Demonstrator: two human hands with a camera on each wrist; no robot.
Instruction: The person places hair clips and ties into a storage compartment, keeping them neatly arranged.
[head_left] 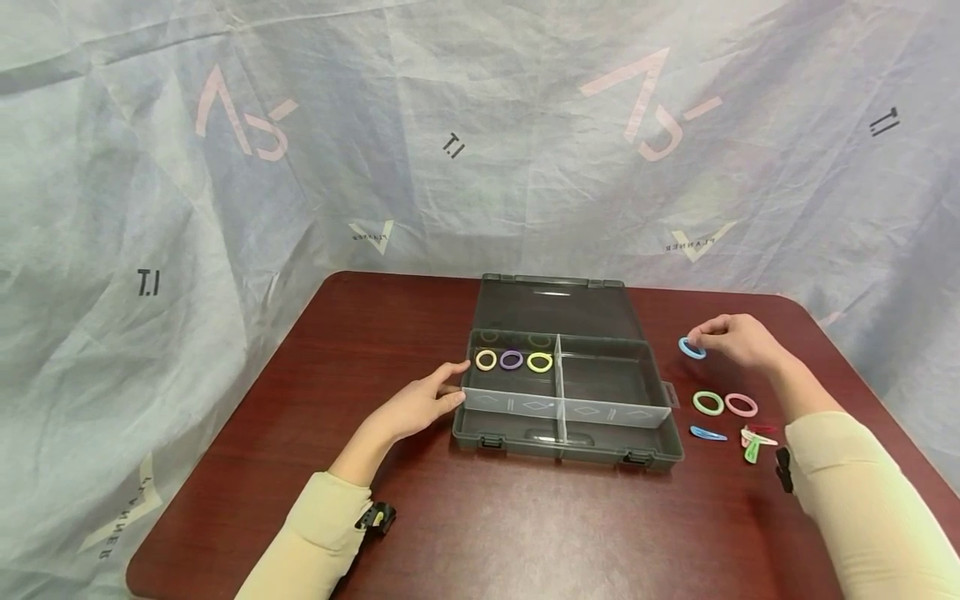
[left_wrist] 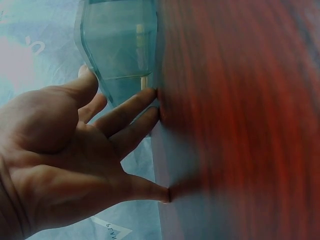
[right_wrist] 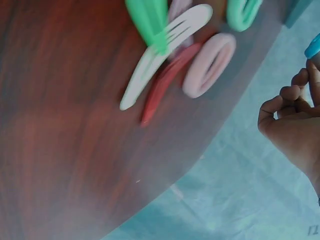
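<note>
Pinching a blue ring point(head_left: 688, 356) in the right hand point(head_left: 742, 340), with grip narrow on its rim. Located toward the far right corner of the bench point(head_left: 570, 525); cannot tell whether lifted clear of the surface. Observed a divided box point(head_left: 585, 452) left of that grip, with long axis running left to right, about parallel to the bench's far edge. Counted 3 rings point(head_left: 512, 369) in its rear left compartment. Nearer to that compartment with the left hand point(head_left: 420, 404), spread wide at the box's left wall, holding nothing. Noted toward the bench's right edge, farther from its far edge than the blue ring: 1 green ring point(head_left: 708, 413), 1 pink ring point(head_left: 743, 415), 1 blue clip point(head_left: 708, 434), clustered clips point(head_left: 752, 452).
</note>
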